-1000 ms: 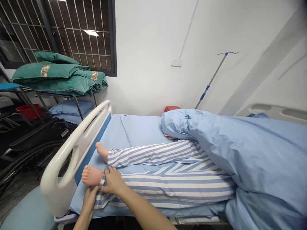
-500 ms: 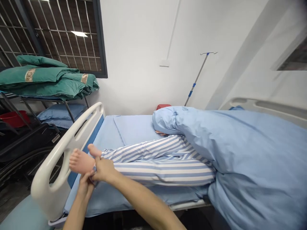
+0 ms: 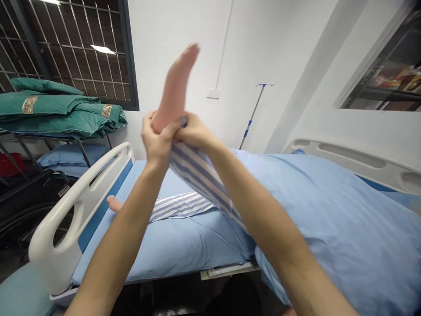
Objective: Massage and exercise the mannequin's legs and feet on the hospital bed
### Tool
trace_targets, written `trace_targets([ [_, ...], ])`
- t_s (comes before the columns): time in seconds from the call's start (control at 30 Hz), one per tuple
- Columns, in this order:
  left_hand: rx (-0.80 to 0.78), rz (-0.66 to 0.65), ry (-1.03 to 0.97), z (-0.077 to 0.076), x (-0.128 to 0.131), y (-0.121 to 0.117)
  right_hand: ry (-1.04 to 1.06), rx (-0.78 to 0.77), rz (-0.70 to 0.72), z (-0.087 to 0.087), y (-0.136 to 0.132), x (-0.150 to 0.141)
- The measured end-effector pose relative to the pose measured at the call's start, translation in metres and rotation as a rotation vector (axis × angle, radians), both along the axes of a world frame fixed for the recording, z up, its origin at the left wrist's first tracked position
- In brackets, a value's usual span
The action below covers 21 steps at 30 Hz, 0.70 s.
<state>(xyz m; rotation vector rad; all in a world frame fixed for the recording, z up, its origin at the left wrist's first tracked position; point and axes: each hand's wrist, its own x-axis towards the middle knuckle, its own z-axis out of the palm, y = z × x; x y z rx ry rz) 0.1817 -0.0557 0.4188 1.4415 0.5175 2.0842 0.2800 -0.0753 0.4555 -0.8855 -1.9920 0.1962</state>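
A figure in blue-and-white striped trousers lies on a hospital bed under a light blue quilt (image 3: 315,210). Its near leg (image 3: 200,175) is raised high, the bare foot (image 3: 176,85) pointing up and blurred. My left hand (image 3: 157,142) is wrapped round the ankel below the heel. My right hand (image 3: 194,131) is closed on the striped trouser cuff at the same ankle. The other leg (image 3: 177,205) lies flat on the sheet, its foot (image 3: 113,203) near the white footboard (image 3: 74,215).
A rack at the left holds folded green blankets (image 3: 62,112) above a blue pillow (image 3: 62,156). A wheelchair (image 3: 19,206) stands below it. An IV pole (image 3: 251,115) leans at the wall. The white headboard (image 3: 355,160) is at the right.
Both hands have lifted the near leg from the mattress to high in the air. The view has swung a little to the right.
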Motion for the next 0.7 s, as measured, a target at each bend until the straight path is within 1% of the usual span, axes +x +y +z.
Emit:
trace_targets([
  [0.07, 0.095, -0.022, 0.077, 0.024, 0.027, -0.008, 0.018, 0.056, -0.073, 0.019, -0.011, 0.034],
  [0.1, 0.128, -0.029, 0.104, 0.032, 0.037, -0.012, 0.02, 0.083, -0.108, 0.025, -0.015, 0.047],
  [0.17, 0.172, -0.032, 0.137, 0.041, 0.047, -0.017, 0.014, 0.123, -0.152, 0.03, -0.02, 0.062],
  [0.23, 0.187, -0.02, 0.133, 0.039, 0.043, -0.017, 0.008, 0.143, -0.153, 0.028, -0.021, 0.059],
  [0.27, 0.181, -0.012, 0.12, 0.034, 0.036, -0.015, 0.004, 0.141, -0.138, 0.024, -0.02, 0.051],
  [0.33, 0.128, -0.006, 0.085, 0.018, 0.015, -0.011, -0.003, 0.122, -0.096, 0.012, -0.016, 0.026],
  [0.4, 0.02, -0.021, 0.048, -0.005, -0.015, -0.009, -0.011, 0.084, -0.067, -0.009, -0.009, -0.006],
  [0.43, -0.047, -0.032, 0.028, -0.019, -0.032, -0.008, -0.02, 0.05, -0.064, -0.023, -0.006, -0.024],
  [0.5, -0.193, -0.053, -0.019, -0.053, -0.068, -0.01, -0.062, -0.06, -0.093, -0.058, 0.002, -0.061],
  [0.53, -0.276, -0.058, -0.039, -0.074, -0.086, -0.012, -0.105, -0.126, -0.112, -0.079, 0.005, -0.079],
  [0.6, -0.431, -0.05, -0.084, -0.122, -0.122, -0.016, -0.202, -0.236, -0.143, -0.127, 0.011, -0.116],
  [0.67, -0.644, -0.058, -0.109, -0.178, -0.155, -0.019, -0.297, -0.325, -0.158, -0.18, 0.014, -0.149],
  [0.7, -0.756, -0.041, -0.127, -0.208, -0.17, -0.021, -0.331, -0.356, -0.149, -0.207, 0.014, -0.164],
])
